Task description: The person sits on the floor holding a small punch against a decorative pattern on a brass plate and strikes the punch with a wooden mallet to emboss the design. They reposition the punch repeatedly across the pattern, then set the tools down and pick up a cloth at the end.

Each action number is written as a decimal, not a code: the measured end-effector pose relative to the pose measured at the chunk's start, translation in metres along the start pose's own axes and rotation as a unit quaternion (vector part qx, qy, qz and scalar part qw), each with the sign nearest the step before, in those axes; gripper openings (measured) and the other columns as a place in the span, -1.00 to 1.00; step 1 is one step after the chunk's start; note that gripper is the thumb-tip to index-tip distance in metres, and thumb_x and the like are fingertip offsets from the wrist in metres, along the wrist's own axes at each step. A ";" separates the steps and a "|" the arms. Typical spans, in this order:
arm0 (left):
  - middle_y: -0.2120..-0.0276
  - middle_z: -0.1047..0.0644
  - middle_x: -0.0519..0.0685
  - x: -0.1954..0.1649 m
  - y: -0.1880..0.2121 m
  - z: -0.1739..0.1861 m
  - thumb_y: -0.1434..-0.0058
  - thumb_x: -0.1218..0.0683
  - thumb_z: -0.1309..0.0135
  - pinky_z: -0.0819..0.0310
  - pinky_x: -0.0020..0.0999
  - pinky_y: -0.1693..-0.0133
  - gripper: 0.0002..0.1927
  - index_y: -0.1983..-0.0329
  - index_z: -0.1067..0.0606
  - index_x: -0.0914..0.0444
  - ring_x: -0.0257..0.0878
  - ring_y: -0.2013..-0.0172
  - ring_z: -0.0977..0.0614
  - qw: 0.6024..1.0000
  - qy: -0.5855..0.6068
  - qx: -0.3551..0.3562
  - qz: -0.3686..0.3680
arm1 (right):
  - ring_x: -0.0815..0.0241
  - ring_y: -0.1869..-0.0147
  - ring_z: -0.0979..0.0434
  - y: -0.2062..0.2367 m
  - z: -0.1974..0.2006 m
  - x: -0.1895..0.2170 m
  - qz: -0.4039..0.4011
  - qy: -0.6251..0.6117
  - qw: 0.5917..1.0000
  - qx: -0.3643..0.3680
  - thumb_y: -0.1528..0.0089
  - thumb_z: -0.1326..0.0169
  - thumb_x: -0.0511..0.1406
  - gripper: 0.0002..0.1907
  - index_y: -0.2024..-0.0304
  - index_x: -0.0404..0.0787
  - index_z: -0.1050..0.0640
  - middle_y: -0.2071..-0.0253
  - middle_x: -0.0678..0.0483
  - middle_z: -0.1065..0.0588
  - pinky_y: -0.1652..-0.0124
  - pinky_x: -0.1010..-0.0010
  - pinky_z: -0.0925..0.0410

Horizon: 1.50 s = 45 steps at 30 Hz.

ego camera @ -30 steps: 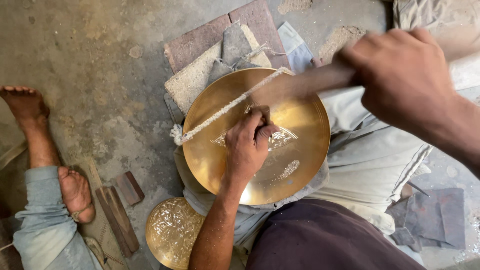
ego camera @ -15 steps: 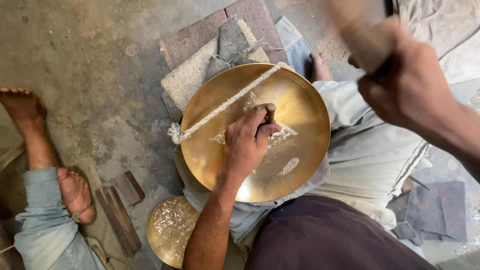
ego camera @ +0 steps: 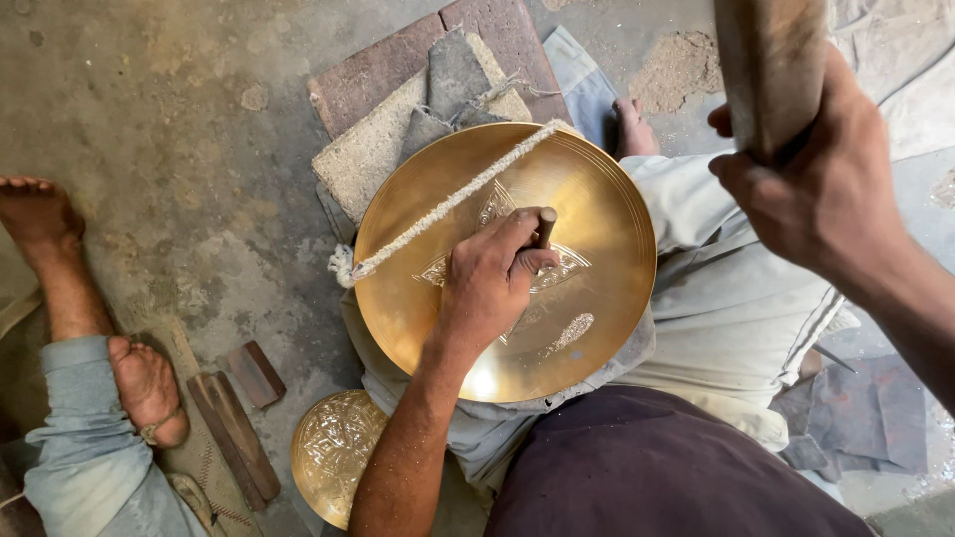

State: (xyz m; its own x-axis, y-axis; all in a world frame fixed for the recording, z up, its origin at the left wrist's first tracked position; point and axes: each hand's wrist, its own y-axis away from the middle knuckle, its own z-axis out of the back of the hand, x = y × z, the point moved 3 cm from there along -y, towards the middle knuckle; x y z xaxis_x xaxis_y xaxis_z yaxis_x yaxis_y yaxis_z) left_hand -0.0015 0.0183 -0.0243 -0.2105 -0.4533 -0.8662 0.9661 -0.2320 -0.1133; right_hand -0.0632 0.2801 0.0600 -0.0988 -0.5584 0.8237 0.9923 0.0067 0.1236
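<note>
A round brass plate (ego camera: 607, 214) rests on my lap, with an engraved pattern at its centre. A white cord (ego camera: 448, 204) stretches across its upper left part. My left hand (ego camera: 487, 283) rests on the plate and is shut on a small metal punch (ego camera: 544, 226), held upright against the engraving. My right hand (ego camera: 816, 189) is raised at the upper right, shut on a wooden mallet handle (ego camera: 771, 65) that reaches to the top edge of the view.
A second, fully engraved brass plate (ego camera: 333, 452) lies on the floor below my left forearm. Flat stones and bricks (ego camera: 398, 89) lie beyond the plate. Another person's bare feet (ego camera: 144, 383) are at the left, beside small wooden pieces (ego camera: 239, 418).
My right hand has lifted the mallet from lying low across the plate to high at the upper right. My left hand has kept the punch on the plate.
</note>
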 end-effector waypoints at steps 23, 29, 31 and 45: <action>0.24 -0.63 0.01 -0.002 -0.007 0.001 -0.26 0.19 -0.19 -0.53 -0.15 0.24 -0.65 -0.10 -0.46 0.18 -0.04 0.21 -0.71 0.997 -0.005 0.074 -0.020 | 0.22 0.05 -0.57 0.031 -0.003 -0.021 0.048 0.105 0.992 -0.049 -0.08 -0.13 -0.43 -0.57 -0.03 -0.12 -0.50 0.16 0.17 -0.54 -0.02 0.22 -0.40; 0.25 -0.64 -0.01 -0.005 -0.009 0.001 -0.22 0.20 -0.21 -0.53 -0.13 0.26 -0.65 -0.07 -0.49 0.15 -0.03 0.24 -0.71 0.995 -0.033 0.090 -0.032 | 0.07 0.21 -0.54 0.044 -0.010 -0.032 0.046 0.193 0.978 -0.068 -0.10 -0.13 -0.49 -0.65 0.06 -0.19 -0.51 0.20 0.08 -0.54 0.22 0.11 -0.41; 0.21 -0.64 -0.03 -0.007 -0.009 0.002 -0.23 0.26 -0.14 -0.57 -0.16 0.23 -0.66 -0.07 -0.48 0.15 -0.08 0.21 -0.73 0.994 -0.019 0.099 -0.034 | 0.03 0.14 -0.55 0.054 -0.013 -0.035 0.017 0.129 0.988 -0.083 -0.12 -0.12 -0.48 -0.67 0.06 -0.20 -0.49 0.17 0.06 -0.52 0.19 0.10 -0.43; 0.28 -0.59 -0.03 -0.009 -0.011 0.004 -0.21 0.21 -0.16 -0.53 -0.09 0.31 -0.67 -0.04 -0.46 0.14 -0.02 0.27 -0.70 0.984 -0.071 0.152 -0.061 | 0.18 0.11 -0.57 0.091 -0.021 -0.026 -0.086 0.017 0.984 -0.153 -0.03 -0.17 -0.44 -0.57 0.04 -0.25 -0.42 0.18 0.10 -0.54 0.08 0.21 -0.41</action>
State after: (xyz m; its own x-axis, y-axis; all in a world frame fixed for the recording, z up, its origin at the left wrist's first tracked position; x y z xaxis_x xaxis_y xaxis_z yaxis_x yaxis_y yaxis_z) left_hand -0.0108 0.0212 -0.0132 -0.3612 -0.5168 -0.7761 0.8478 -0.5286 -0.0425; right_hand 0.0312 0.2778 0.0382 -0.2693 -0.5564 0.7861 0.9379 -0.3369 0.0828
